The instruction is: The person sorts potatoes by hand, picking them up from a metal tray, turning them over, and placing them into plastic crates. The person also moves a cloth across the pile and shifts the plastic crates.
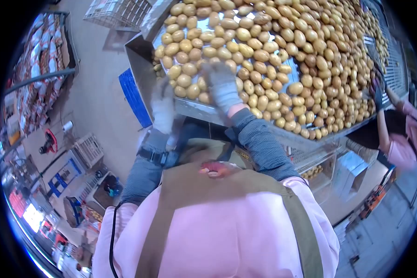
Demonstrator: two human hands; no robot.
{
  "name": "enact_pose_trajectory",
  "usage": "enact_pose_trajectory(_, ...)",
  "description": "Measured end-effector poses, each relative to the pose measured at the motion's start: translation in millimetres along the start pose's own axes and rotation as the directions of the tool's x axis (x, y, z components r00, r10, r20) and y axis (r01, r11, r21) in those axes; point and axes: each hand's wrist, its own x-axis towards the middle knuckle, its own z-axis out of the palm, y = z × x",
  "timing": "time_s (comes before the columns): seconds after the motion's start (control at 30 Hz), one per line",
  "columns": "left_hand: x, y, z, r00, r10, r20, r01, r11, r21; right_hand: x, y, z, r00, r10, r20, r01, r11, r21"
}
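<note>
Many yellow-brown potatoes (262, 55) lie spread over a metal sorting table (197, 110). My right hand (221, 85), in a grey-white glove, reaches over the table's near edge and is among the potatoes at the near left. Its fingertips are blurred, so any potato in them cannot be made out. Beside the table's left corner, my left hand (163, 106) in a similar glove is at the rim, close to the nearest potatoes. Motion smears its fingers too. Grey sleeves cover both forearms, with a dark band on the left wrist.
On the right, a co-worker in pink (401, 139) reaches a gloved hand to the potatoes. A blue panel (134, 97) hangs by the table's left side. Filled bags (41, 60) are stacked at far left. A white crate (118, 11) stands behind; a bluish box (350, 173) sits below right.
</note>
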Motion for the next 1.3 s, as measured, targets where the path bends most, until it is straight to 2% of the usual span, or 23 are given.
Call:
enact_pose_trajectory(0.1, 57.0, -13.1, -8.6, 0.942, -0.333, 0.034, 0.288, 0.757, -0.586, 16.4, -24.7, 11.3, 0.992, -0.065, 0.107, 0.058, 0.996, 0.066)
enact_pose_trajectory(0.13, 74.7, -22.9, -5.9, 0.958, -0.282, 0.047, 0.256, 0.772, -0.582, 20.2, -26.0, 18.6, 0.986, -0.129, 0.108, 0.122, 0.990, 0.067)
enact_pose_trajectory(0.2, 116.0, -41.0, -0.9, 0.984, -0.164, 0.072, 0.176, 0.804, -0.569, 44.5, -22.7, 20.3, 0.954, -0.216, 0.207, 0.208, 0.976, 0.059)
enact_pose_trajectory(0.23, 132.6, -49.8, 1.1, 0.983, -0.175, 0.057, 0.181, 0.867, -0.464, 65.8, -14.4, 18.4, 0.948, -0.295, 0.120, 0.297, 0.955, 0.003)
enact_pose_trajectory(0.27, 147.7, -58.9, 2.9, 0.982, -0.184, 0.039, 0.186, 0.918, -0.351, 107.8, -11.7, 12.1, 0.935, -0.042, 0.352, 0.119, 0.973, -0.198)
enact_pose_trajectory(0.3, 155.6, -66.0, 1.9, 0.981, -0.195, 0.019, 0.194, 0.954, -0.230, 125.1, 6.1, 8.3, 0.990, 0.008, 0.143, 0.017, 0.985, -0.173)
enact_pose_trajectory(0.33, 149.2, -40.2, -1.5, 0.970, -0.238, 0.059, 0.244, 0.913, -0.327, 142.5, 23.8, 4.3, 0.996, 0.058, -0.074, -0.065, 0.992, -0.108)
enact_pose_trajectory(0.37, 149.6, -40.3, -3.1, 0.951, -0.300, 0.075, 0.307, 0.887, -0.345, 167.3, 41.9, 12.1, 0.945, -0.118, -0.305, 0.084, 0.989, -0.122)
enact_pose_trajectory(0.43, 156.5, -44.4, 0.5, 0.906, -0.405, 0.126, 0.422, 0.829, -0.368, 172.3, 1.2, 17.9, 0.974, 0.074, 0.214, -0.046, 0.990, -0.131)
enact_pose_trajectory(0.5, 158.8, -53.8, -2.5, 0.940, -0.331, 0.083, 0.337, 0.857, -0.390, 127.2, -37.0, 31.3, 0.973, -0.166, 0.158, 0.203, 0.945, -0.256)
enact_pose_trajectory(0.57, 142.4, -48.9, -9.4, 0.950, -0.311, 0.026, 0.284, 0.826, -0.486, 63.5, -37.6, 25.0, 0.959, -0.280, 0.041, 0.282, 0.956, -0.083)
enact_pose_trajectory(0.63, 127.9, -51.0, -26.5, 0.974, -0.202, 0.103, 0.227, 0.862, -0.453, 18.2, -18.3, -0.6, 0.951, -0.229, 0.208, 0.260, 0.956, -0.135)
enact_pose_trajectory(0.73, 119.0, -54.5, -23.1, 0.989, -0.124, 0.074, 0.134, 0.980, -0.147, -15.5, -0.9, -28.7, 0.977, 0.038, 0.208, -0.007, 0.989, -0.148)
enact_pose_trajectory(0.8, 118.8, -57.8, -9.2, 0.959, -0.278, 0.047, 0.279, 0.960, -0.002, -3.5, -8.8, -4.1, 0.976, -0.093, 0.195, 0.118, 0.986, -0.120)
enact_pose_trajectory(0.9, 123.9, -45.9, -6.3, 0.990, -0.065, -0.125, 0.075, 0.995, 0.073, 47.7, -6.9, 20.6, 0.937, -0.307, 0.168, 0.304, 0.952, 0.043)
enact_pose_trajectory(0.93, 130.9, -52.1, -16.4, 0.981, -0.158, -0.116, 0.179, 0.963, 0.203, 70.7, -2.2, 19.9, 0.934, -0.306, 0.184, 0.307, 0.951, 0.027)
enact_pose_trajectory(0.97, 133.8, -57.6, -25.9, 0.978, -0.208, -0.006, 0.208, 0.978, -0.015, 93.5, 2.8, 15.6, 0.931, -0.306, 0.199, 0.311, 0.950, 0.008)
enact_pose_trajectory(1.03, 127.4, -42.0, -35.3, 0.948, -0.300, 0.107, 0.319, 0.901, -0.293, 134.0, 27.0, -21.6, 0.969, 0.004, 0.247, 0.075, 0.949, -0.307)
enact_pose_trajectory(1.1, 120.6, -20.4, -28.6, 0.904, -0.399, 0.154, 0.427, 0.831, -0.356, 170.3, 61.9, 0.7, 0.980, -0.090, -0.176, 0.043, 0.965, -0.258)
enact_pose_trajectory(1.13, 121.4, -12.8, -25.0, 0.884, -0.434, 0.176, 0.467, 0.796, -0.385, 174.0, 48.8, 8.7, 0.993, -0.081, -0.082, 0.051, 0.947, -0.318)
enact_pose_trajectory(1.2, 132.0, -21.7, -9.6, 0.952, -0.305, -0.012, 0.304, 0.952, -0.035, 150.7, 15.0, 17.7, 0.994, -0.104, -0.018, 0.092, 0.937, -0.336)
enact_pose_trajectory(1.27, 140.2, -72.5, 6.8, 0.982, -0.051, -0.182, 0.099, 0.958, 0.270, 102.3, -5.1, 7.4, 0.981, -0.164, 0.100, 0.182, 0.959, -0.218)
enact_pose_trajectory(1.3, 131.6, -58.8, 3.7, 0.979, -0.153, -0.133, 0.176, 0.969, 0.176, 74.8, -9.0, 2.4, 0.965, -0.202, 0.168, 0.228, 0.962, -0.153)
